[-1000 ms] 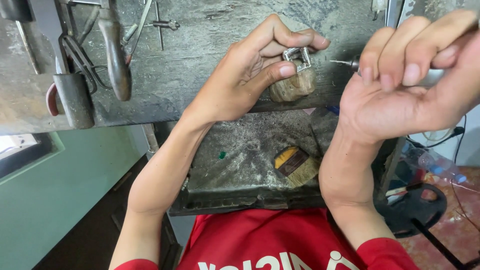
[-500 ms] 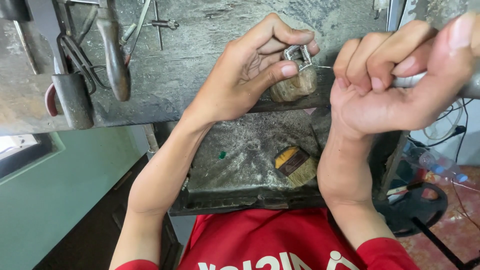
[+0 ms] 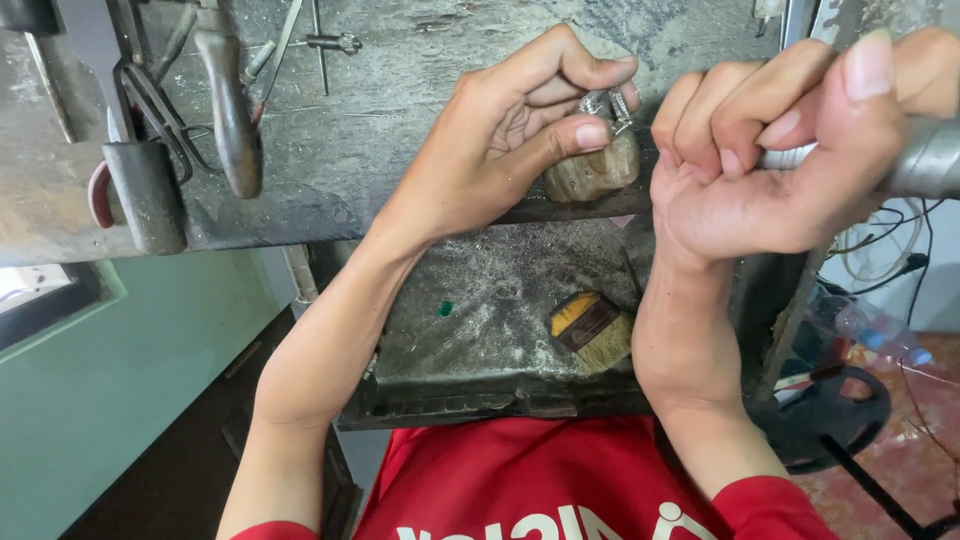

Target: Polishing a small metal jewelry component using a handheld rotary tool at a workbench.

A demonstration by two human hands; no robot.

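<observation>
The left hand pinched a small metal piece against the wooden peg to steady it; the right hand, grip closed round a grey handpiece, worked just beside.

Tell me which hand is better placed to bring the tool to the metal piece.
Right. The right hand already grips the tool close beside the metal piece. The left hand is busy pinching that piece on the wooden peg.
</observation>
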